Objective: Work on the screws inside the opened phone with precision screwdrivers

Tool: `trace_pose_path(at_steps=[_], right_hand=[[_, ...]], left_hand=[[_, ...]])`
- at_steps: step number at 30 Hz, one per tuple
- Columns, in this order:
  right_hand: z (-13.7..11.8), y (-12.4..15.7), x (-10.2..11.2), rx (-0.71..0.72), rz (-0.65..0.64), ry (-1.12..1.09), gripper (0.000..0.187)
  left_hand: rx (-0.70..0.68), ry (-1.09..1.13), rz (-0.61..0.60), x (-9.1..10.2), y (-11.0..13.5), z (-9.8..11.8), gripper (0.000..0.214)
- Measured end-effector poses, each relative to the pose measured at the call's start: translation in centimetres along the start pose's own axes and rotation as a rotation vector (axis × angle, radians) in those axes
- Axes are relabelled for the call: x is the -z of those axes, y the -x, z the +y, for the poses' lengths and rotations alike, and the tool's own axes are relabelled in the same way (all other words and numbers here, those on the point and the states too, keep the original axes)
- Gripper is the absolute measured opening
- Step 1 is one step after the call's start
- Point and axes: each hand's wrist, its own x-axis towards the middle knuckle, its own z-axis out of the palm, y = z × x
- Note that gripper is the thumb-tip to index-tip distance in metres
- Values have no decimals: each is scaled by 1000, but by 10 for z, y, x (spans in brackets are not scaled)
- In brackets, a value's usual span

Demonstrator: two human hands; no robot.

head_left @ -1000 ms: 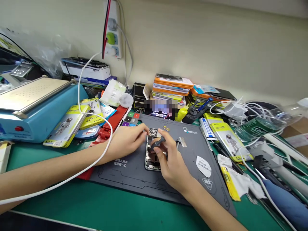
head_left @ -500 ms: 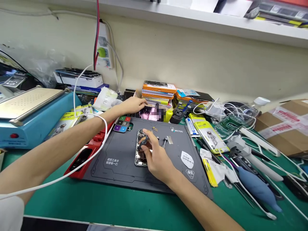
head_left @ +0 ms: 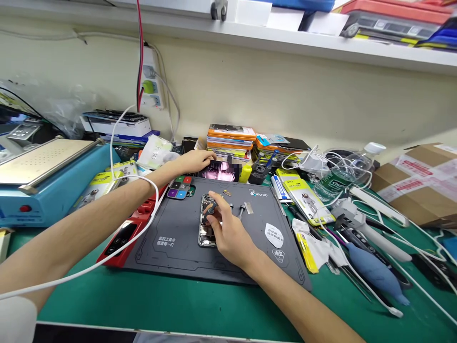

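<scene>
My right hand [head_left: 230, 233] pinches a small dark screwdriver [head_left: 210, 209], tilted over an opened phone [head_left: 206, 237] with bare inner parts. That phone lies on a dark grey work mat [head_left: 185, 257]; my fingers hide its right side. Beyond the mat's far edge stands a second phone [head_left: 218, 171], its screen lit with a picture of a face. My left hand [head_left: 198, 161] reaches to it, fingers bent together over its upper left corner; the fingertips are partly hidden. Another small screwdriver [head_left: 242, 209] and a small metal plate [head_left: 249, 208] lie right of the opened phone.
A white cable [head_left: 156, 209] crosses over my left forearm. A blue heating plate machine [head_left: 53, 190] stands left. Battery packs [head_left: 303, 196], a blue air blower [head_left: 374, 271], a plastic bottle [head_left: 339, 176] and a cardboard box [head_left: 421, 186] crowd the right. Stacked boxes [head_left: 230, 143] stand behind.
The view has tilted up slightly, showing more of the shelf. My right hand stays over the opened phone with the screwdriver; my left hand remains at the lit phone's corner.
</scene>
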Motion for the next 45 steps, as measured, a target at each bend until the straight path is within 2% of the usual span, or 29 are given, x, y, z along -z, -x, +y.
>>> trace_pose_path(at_steps=[11, 27, 38, 45], right_hand=[[0, 0, 1, -2, -8, -9, 55], [-2, 0, 1, -3, -1, -40, 56], [-1, 0, 1, -15, -11, -63, 55], [2, -1, 0, -19, -8, -52, 56]], left_hand=[[3, 22, 7, -1, -5, -1, 34], [42, 36, 27, 0, 3, 7, 33], [-3, 69, 72, -11, 4, 1, 34], [-20, 74, 59, -11, 3, -4, 36]])
